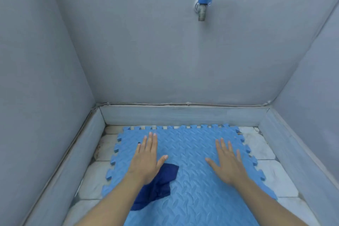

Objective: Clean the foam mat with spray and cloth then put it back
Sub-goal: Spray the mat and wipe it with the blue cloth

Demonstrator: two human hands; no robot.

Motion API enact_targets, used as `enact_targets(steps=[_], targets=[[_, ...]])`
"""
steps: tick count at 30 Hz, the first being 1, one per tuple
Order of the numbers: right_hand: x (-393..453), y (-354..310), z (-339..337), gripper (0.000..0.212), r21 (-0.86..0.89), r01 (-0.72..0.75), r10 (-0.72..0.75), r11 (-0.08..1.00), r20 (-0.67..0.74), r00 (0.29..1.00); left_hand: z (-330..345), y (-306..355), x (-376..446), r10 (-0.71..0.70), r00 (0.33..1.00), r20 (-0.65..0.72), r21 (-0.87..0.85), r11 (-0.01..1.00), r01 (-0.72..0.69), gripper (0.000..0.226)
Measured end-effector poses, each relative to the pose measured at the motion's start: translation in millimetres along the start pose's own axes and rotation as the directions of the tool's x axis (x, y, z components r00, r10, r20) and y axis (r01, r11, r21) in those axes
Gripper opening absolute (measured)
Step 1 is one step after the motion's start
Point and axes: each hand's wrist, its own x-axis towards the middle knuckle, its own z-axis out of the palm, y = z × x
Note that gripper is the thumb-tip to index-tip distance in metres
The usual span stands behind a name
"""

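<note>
Our dark blue cloth [157, 187] lies under our flat, spread left hand [146, 161], our right hand [227, 165] equally spread, so the light blue interlocking foam mat [192, 152] risks sliding on the white tiled floor [260, 148].

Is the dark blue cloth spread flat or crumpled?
Crumpled: the cloth lies bunched with folds on the mat, partly under the left hand.

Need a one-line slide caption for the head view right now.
Both hands, left hand and right hand, lie flat on the blue foam mat, a dark blue cloth under the left wrist, tap above.
</note>
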Motion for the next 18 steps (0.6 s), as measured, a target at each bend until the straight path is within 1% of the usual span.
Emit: enact_targets(steps=[1, 2, 3, 4, 5, 7, 9, 10, 12, 13, 14, 15, 16, 17, 18], targets=[[-7, 18, 28, 0.112, -0.033, -0.054, 0.055, 0.998, 0.031, 0.998, 26, -3, -9, -0.014, 0.998, 0.059, 0.012, 1.000, 0.013, 0.117], [-16, 33, 51, 0.103, -0.058, -0.098, 0.100, 0.993, 0.039, 0.994, 51, -8, -17, -0.026, 0.993, 0.113, 0.030, 0.999, 0.023, 0.117], [-25, 45, 66, 0.094, -0.069, -0.125, 0.126, 0.990, 0.016, 0.992, 71, -14, -25, -0.035, 0.988, 0.152, 0.047, 0.998, 0.028, 0.114], [-32, 54, 78, 0.088, -0.068, -0.142, 0.140, 0.988, -0.033, 0.990, 87, -23, -32, -0.029, 0.987, 0.161, 0.070, 0.997, 0.018, 0.108], [-37, 62, 87, 0.085, -0.051, -0.158, 0.154, 0.986, -0.089, 0.984, 100, -33, -37, -0.012, 0.990, 0.139, 0.084, 0.996, 0.000, 0.097], [-40, 70, 97, 0.080, -0.013, -0.192, 0.188, 0.981, -0.167, 0.968, 114, -54, -41, -0.030, 0.998, 0.048, 0.081, 0.996, 0.026, 0.076], [-37, 71, 101, 0.077, -0.025, -0.207, 0.199, 0.978, -0.178, 0.964, 117, -71, -28, -0.118, 0.993, -0.002, 0.042, 0.992, 0.118, 0.073], [-36, 72, 103, 0.076, -0.037, -0.207, 0.197, 0.978, -0.180, 0.964, 114, -75, -16, -0.203, 0.979, -0.035, 0.027, 0.979, 0.204, 0.073], [-32, 72, 106, 0.074, -0.055, -0.217, 0.203, 0.975, -0.193, 0.960, 113, -78, 14, -0.379, 0.914, -0.144, 0.043, 0.921, 0.388, 0.067], [-31, 72, 107, 0.074, -0.059, -0.225, 0.210, 0.973, -0.199, 0.957, 112, -75, 32, -0.443, 0.881, -0.167, 0.035, 0.890, 0.454, 0.061], [-30, 72, 108, 0.073, -0.058, -0.231, 0.216, 0.971, -0.202, 0.955, 112, -70, 50, -0.481, 0.861, -0.164, 0.019, 0.871, 0.491, 0.057], [-30, 72, 109, 0.072, -0.055, -0.235, 0.219, 0.970, -0.207, 0.953, 113, -60, 67, -0.495, 0.857, -0.146, 0.001, 0.866, 0.500, 0.055], [-29, 73, 110, 0.071, -0.051, -0.236, 0.220, 0.970, -0.214, 0.952, 117, -47, 84, -0.476, 0.869, -0.132, -0.006, 0.877, 0.480, 0.055], [-28, 74, 110, 0.071, -0.046, -0.237, 0.222, 0.970, -0.218, 0.950, 122, -29, 99, -0.421, 0.899, -0.120, -0.011, 0.906, 0.423, 0.055], [-28, 76, 110, 0.070, -0.043, -0.242, 0.227, 0.969, -0.219, 0.949, 129, -3, 113, -0.325, 0.940, -0.102, -0.013, 0.946, 0.325, 0.055]])
